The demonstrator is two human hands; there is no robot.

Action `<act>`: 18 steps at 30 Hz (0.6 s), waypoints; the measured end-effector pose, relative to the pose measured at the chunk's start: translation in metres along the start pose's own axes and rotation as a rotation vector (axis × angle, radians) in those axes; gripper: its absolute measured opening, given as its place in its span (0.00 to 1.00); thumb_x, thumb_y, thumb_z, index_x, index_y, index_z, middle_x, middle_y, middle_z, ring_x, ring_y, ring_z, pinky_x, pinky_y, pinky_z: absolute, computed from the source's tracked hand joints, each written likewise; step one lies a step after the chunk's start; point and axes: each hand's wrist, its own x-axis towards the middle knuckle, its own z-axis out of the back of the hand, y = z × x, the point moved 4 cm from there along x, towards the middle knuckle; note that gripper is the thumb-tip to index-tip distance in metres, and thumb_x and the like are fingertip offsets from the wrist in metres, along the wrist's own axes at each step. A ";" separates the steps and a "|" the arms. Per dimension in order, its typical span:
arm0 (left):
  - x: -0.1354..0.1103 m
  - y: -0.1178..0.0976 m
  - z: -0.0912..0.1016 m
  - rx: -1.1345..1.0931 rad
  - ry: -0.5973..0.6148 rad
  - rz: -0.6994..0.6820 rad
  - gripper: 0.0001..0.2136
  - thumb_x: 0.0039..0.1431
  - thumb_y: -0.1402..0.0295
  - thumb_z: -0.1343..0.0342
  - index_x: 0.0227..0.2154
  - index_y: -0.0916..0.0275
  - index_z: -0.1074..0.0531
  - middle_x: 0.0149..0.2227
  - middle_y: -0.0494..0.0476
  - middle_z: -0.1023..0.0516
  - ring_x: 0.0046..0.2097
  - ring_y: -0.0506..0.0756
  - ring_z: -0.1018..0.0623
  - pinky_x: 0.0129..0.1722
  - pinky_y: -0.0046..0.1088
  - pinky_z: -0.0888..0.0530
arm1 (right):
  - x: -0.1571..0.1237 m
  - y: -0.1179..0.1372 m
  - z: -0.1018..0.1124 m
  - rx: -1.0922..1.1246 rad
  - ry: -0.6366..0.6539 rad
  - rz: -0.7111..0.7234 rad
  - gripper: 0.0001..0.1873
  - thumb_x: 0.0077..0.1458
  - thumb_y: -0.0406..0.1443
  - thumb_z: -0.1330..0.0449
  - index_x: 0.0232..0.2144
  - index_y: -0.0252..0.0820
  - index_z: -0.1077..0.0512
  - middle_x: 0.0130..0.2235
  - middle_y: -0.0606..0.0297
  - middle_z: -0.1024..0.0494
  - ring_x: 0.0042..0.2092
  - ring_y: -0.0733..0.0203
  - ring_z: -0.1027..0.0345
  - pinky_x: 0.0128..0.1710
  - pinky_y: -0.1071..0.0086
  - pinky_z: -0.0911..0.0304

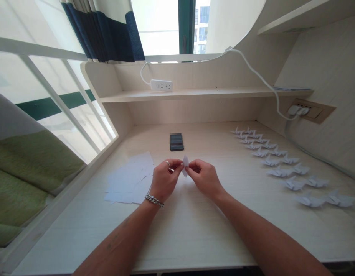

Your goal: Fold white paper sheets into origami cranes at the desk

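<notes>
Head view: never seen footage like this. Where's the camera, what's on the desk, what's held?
No machine here: one camera sits on a person's head, looking forward and down, so both bare arms are the wearer's own. The left hand, wearing a ring and chain bracelet, and the right hand pinch a small folded white paper between their fingers, above the desk. Left of the hands lie loose white sheets; to the right, two rows of folded paper cranes; behind, a small dark flat object. A power strip rests on the shelf.
</notes>
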 end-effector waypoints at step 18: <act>0.000 -0.001 0.002 0.020 -0.016 -0.015 0.09 0.53 0.64 0.40 0.35 0.62 0.24 0.32 0.55 0.20 0.30 0.52 0.22 0.31 0.27 0.25 | -0.001 0.002 0.001 -0.025 0.007 0.019 0.06 0.53 0.37 0.40 0.28 0.42 0.24 0.29 0.65 0.20 0.32 0.61 0.26 0.34 0.70 0.35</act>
